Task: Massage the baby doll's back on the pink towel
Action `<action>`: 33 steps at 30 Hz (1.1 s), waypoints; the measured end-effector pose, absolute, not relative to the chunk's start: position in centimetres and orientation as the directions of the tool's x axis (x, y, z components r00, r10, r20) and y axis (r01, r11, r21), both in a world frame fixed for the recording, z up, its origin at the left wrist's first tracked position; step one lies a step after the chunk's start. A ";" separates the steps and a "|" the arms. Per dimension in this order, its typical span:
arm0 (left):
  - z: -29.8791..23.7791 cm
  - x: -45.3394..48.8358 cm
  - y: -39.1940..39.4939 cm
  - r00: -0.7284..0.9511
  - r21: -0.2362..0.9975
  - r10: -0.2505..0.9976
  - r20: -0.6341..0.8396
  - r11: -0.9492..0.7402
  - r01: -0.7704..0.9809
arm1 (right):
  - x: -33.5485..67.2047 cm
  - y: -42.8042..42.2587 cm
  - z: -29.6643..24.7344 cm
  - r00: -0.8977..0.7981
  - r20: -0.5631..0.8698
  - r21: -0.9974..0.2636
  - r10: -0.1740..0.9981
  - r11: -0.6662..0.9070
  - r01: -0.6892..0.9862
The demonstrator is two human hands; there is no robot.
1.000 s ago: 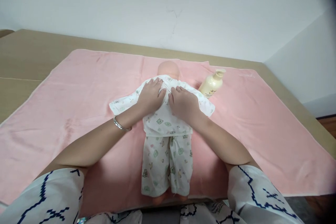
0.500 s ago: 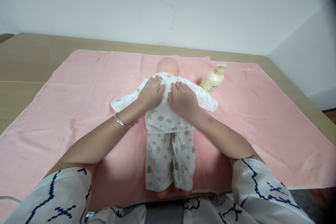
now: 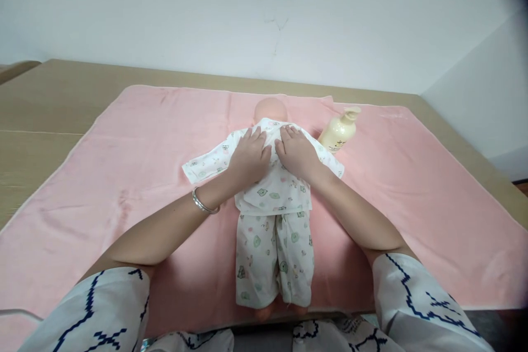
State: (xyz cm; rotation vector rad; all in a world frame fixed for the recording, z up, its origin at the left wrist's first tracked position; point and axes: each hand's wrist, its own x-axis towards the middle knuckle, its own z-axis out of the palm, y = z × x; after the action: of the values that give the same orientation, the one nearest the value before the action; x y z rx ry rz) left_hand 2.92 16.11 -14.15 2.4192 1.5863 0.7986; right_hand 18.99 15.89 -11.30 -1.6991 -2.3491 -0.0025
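Higher up the doll [image 3: 274, 198], toward its head [image 3: 270, 110], slid my right hand [image 3: 300, 153] in the last half second, while my left hand [image 3: 249, 158] shifted slightly inward. Both lay palm down on the patterned shirt [image 3: 284, 190], fingers extended and close together, thumbs pointing at each other across a narrow gap; neither had hold of anything. I had the doll stretched out in front of me, its head away from me, sleeves out to both sides, matching trousers [image 3: 274, 256] toward my lap. It rested on a pink cloth [image 3: 124, 148] spread over the table [image 3: 41, 99]. Near its right-hand sleeve was a cream pump bottle [image 3: 339, 131]. I wore a silver bracelet [image 3: 201, 203] on my left wrist.
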 end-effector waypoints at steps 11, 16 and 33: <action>-16.5 2.5 17.4 0.100 0.564 0.866 0.491 -0.403 0.721 | 19.2 16.0 -11.3 -0.230 0.182 -0.317 0.956 0.279 0.906; -17.5 2.2 17.1 0.038 0.635 0.834 0.550 -0.447 0.629 | 19.1 15.8 -11.1 -0.253 0.315 -0.284 0.915 0.345 0.894; -17.7 2.0 16.7 0.005 0.666 0.815 0.580 -0.477 0.574 | 17.9 13.8 -10.3 -0.423 0.154 -0.259 0.893 0.450 0.855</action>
State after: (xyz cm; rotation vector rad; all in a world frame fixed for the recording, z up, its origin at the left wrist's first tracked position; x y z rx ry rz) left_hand 2.00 16.72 -17.72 2.0408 1.4519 1.4623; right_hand 17.93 13.75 -10.28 -1.5060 -2.4351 0.2049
